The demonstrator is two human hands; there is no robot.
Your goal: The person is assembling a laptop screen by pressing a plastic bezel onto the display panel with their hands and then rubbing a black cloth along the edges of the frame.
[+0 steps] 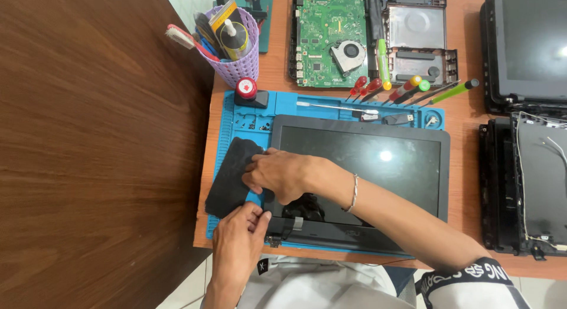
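A black laptop screen panel [378,161] lies face up on a blue work mat [227,123]. My right hand [280,176], with a thin bracelet on the wrist, rests on the panel's left edge and presses on a flat black pad [227,179] lying on the mat. My left hand [239,232] grips the near end of that pad, close to the panel's lower-left hinge [289,223]. The pad's middle is partly hidden by my fingers.
Several screwdrivers [407,87] lie along the mat's far edge, and a green circuit board [325,40] sits in an open laptop base behind them. A purple basket [239,52] holds tools. More dismantled laptop shells [525,185] lie right. A dark wooden surface [88,149] fills the left.
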